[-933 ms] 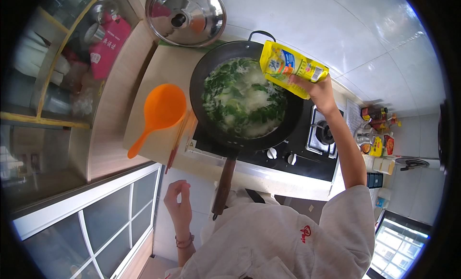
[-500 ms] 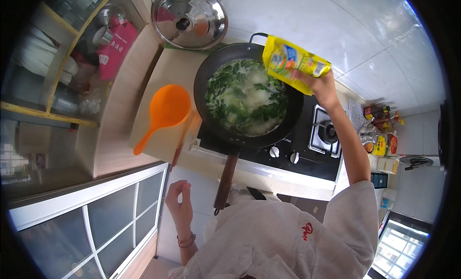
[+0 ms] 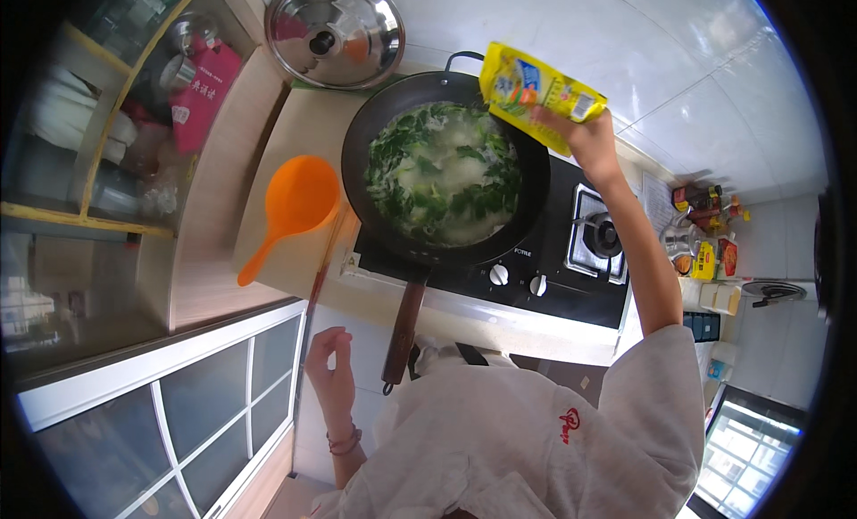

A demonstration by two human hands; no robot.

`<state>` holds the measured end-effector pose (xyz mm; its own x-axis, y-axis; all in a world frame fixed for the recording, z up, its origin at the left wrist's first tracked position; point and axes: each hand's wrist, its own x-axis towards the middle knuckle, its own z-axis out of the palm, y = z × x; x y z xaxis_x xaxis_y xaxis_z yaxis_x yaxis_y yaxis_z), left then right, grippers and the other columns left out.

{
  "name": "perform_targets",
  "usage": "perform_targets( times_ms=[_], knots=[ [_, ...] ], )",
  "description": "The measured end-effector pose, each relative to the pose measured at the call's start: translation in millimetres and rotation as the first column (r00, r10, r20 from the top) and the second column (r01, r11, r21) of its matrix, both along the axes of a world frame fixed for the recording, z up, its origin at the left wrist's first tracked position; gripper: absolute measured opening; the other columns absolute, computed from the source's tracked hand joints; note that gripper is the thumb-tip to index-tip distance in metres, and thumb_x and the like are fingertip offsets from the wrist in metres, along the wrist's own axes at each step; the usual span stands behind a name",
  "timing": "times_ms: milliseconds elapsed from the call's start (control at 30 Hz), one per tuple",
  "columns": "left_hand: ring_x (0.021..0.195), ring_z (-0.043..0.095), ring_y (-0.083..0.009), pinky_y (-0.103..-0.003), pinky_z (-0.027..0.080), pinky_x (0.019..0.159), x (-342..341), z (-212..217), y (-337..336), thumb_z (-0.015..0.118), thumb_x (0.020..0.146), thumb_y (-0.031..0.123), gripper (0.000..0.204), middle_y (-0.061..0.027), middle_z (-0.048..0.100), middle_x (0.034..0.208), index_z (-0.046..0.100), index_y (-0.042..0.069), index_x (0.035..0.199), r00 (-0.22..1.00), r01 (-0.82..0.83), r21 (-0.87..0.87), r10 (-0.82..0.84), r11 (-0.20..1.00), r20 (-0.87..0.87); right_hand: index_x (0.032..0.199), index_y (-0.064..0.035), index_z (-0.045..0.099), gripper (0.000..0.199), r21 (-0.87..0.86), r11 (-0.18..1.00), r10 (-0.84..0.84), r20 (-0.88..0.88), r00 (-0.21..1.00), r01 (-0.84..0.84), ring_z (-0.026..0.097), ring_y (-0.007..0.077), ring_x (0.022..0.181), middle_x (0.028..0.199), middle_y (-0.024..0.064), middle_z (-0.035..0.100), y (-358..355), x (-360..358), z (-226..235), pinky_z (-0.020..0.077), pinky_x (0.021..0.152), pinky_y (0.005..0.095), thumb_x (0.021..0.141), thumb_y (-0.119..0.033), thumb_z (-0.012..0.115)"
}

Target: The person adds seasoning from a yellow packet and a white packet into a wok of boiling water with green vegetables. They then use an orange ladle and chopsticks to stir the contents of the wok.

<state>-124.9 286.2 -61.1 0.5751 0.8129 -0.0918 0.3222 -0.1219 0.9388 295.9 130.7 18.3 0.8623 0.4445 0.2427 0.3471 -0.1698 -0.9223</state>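
Head view, looking down on a stove top. My right hand point(image 3: 585, 137) is raised over the far right rim of the black wok point(image 3: 444, 182), its fingers clamped on one end of a yellow seasoning packet point(image 3: 536, 89); the packet lies tilted, its free end reaching out past my hand over the wok's edge. Below and to the left of that hand, the wok holds a pale broth with dark green leaves point(image 3: 442, 173); its long wooden handle point(image 3: 403, 327) runs back toward my body and ends just right of my left hand point(image 3: 330, 376).

My left hand hangs free at waist height, holding nothing, the fingers loosely curled and slightly apart; a bracelet point(image 3: 344, 442) circles its wrist.

Beyond my left hand, an orange ladle point(image 3: 290, 208) rests on a pale cutting board point(image 3: 299, 175), bowl toward the wok, handle pointing away to the left. Farther still, a steel lid point(image 3: 335, 33) with a dark knob leans behind the wok.

Under my right forearm I see the black gas hob point(image 3: 571, 274); two white knobs point(image 3: 518, 280) sit on its front edge, and an unused burner point(image 3: 600, 236) lies just right of the wok. Well to the right of my right arm, small jars and bottles point(image 3: 705, 229) crowd the counter.
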Motion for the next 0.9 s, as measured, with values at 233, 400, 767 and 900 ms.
perform_targets(
  times_ms=[233,400,767,900],
  knots=[
    [0.093,0.063,-0.0228,-0.031,0.050,0.078,17,12,-16,0.068,0.088,0.021,0.048,-0.0140,0.062,0.106,0.049,0.004,0.128,0.932,0.210,-0.181,-0.252,0.961,-0.259,0.097,0.0015,0.069,0.025,-0.036,0.999,0.019,-0.015,1.000,-0.019,0.065,0.0106,0.076,0.088,0.0078,0.071,2,9,-5,0.0525,0.067,0.0260,0.080,-0.015,0.077],
    [0.074,0.063,-0.0212,-0.031,0.049,0.066,37,19,-34,0.072,0.084,0.030,0.059,-0.0122,0.064,0.087,0.045,0.004,0.130,0.825,0.339,-0.331,-0.448,0.880,-0.344,0.101,0.0012,0.069,0.026,-0.030,0.999,0.014,-0.042,0.999,-0.015,0.064,0.0105,0.078,0.091,0.0074,0.071,3,9,-3,0.0525,0.070,0.0263,0.080,-0.013,0.076],
    [0.052,0.050,-0.0127,-0.028,0.041,0.049,40,1,-42,0.070,0.084,0.020,0.057,-0.0056,0.054,0.070,0.041,0.006,0.131,0.875,0.319,-0.270,-0.392,0.908,-0.285,0.099,0.0011,0.069,0.032,-0.065,0.992,0.110,0.029,0.994,-0.108,0.061,0.0079,0.070,0.086,0.0062,0.071,18,15,-7,0.0514,0.065,0.0250,0.078,-0.020,0.079],
    [0.052,0.051,-0.0138,-0.029,0.041,0.050,41,1,-41,0.070,0.084,0.021,0.057,-0.0067,0.055,0.071,0.041,0.006,0.132,0.878,0.317,-0.264,-0.387,0.911,-0.282,0.099,0.0021,0.070,0.032,-0.008,1.000,0.016,-0.010,1.000,-0.016,0.064,0.0091,0.072,0.086,0.0080,0.071,21,5,0,0.0528,0.066,0.0244,0.080,-0.022,0.079]
  ],
)
